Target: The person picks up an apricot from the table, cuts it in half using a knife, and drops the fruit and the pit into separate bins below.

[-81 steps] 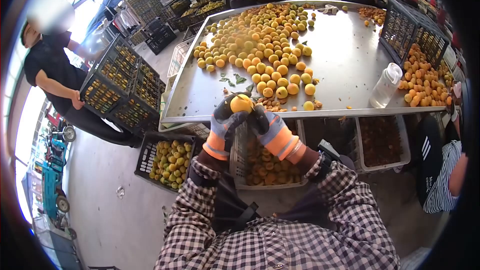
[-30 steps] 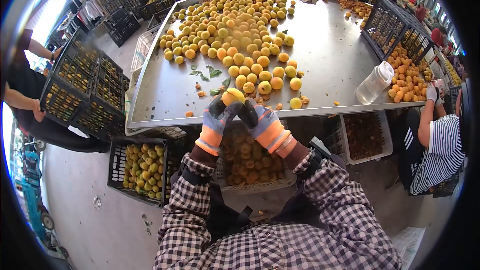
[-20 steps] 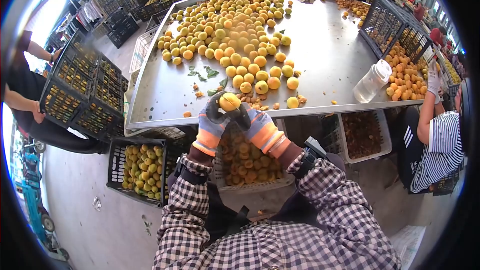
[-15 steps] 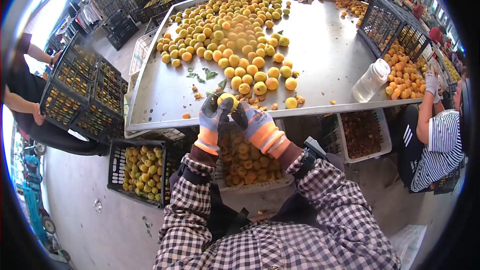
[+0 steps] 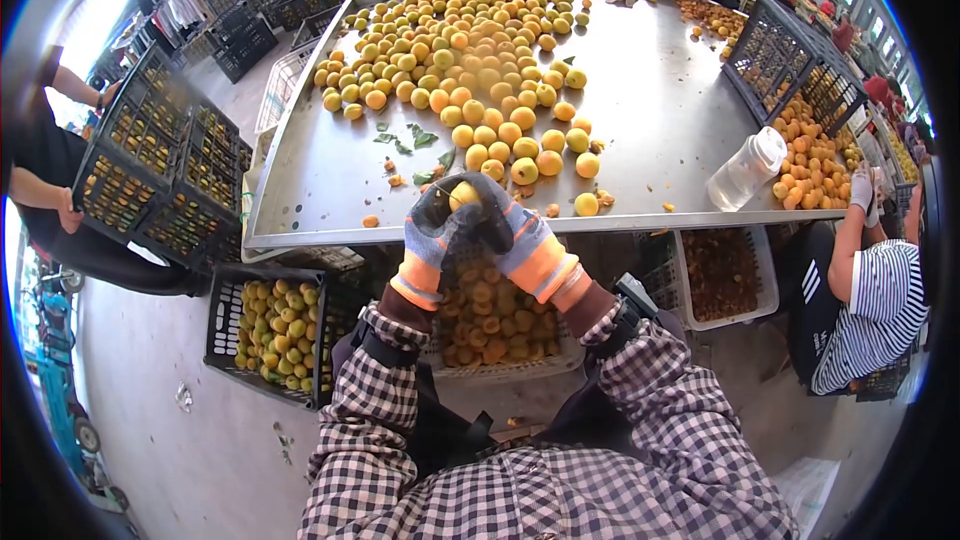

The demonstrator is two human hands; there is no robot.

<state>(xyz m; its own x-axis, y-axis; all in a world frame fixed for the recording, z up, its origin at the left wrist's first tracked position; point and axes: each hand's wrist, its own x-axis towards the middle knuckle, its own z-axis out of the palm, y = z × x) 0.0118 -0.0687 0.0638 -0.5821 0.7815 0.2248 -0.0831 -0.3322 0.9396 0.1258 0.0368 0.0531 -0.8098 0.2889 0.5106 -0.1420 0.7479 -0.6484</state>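
At the table's near edge, my left hand (image 5: 432, 228) and my right hand (image 5: 508, 228), in grey-and-orange work gloves with dark palms, are closed together around one yellow apricot (image 5: 463, 196). Its upper part shows between the fingers; the rest is covered by the gloves. Just beyond the hands, loose apricots (image 5: 525, 147) lie on the metal table (image 5: 650, 130), with green leaves (image 5: 422, 137) and small orange scraps nearby. Below my hands, under the table edge, a light crate holds orange apricot pieces (image 5: 495, 315).
A clear bottle (image 5: 745, 170) stands on the right, beside a tilted black crate (image 5: 795, 55) and orange fruit. A black crate of apricots (image 5: 278, 335) sits on the floor at left. A person at left holds stacked crates (image 5: 160, 160); other people work around the table.
My hands have drawn closer together, and the right fingers now cover more of the apricot. The view has shifted slightly.
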